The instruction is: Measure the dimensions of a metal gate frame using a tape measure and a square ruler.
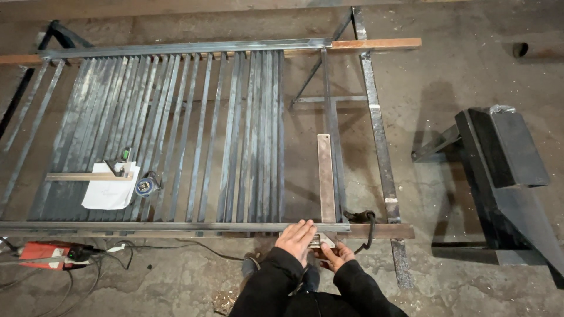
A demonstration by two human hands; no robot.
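Head view, looking down on a steel gate frame (176, 226) laid flat over a concrete floor (458, 70). Its many thin bars (176, 135) run from the near rail to the far rail (188, 47), bunched tightly at the left and again toward the middle.

At the near rail, right of centre, the left hand (296, 238) lies palm down with fingers spread, pressing on the rail's near edge. Just beside it to the right, the right hand (338, 255) pinches a small metal square (320, 240) between thumb and fingers; the tool sits against the near rail where a flat bar (326, 176) meets it. Both arms wear dark sleeves.

Right of the flat bar a black clamp with cable (364, 220) grips the rail. A rusty steel strip (382, 147) runs near to far along the right side, crossing a wooden batten (376, 43) at the far end.

On the bars at the left rest a sheet of white paper (108, 191), a straight metal rule (85, 176) and a round tape measure (145, 186) just beside the paper. On the floor at near left lies a red power tool (44, 253) with trailing cords. Well apart at the right stand dark steel beams (505, 164).
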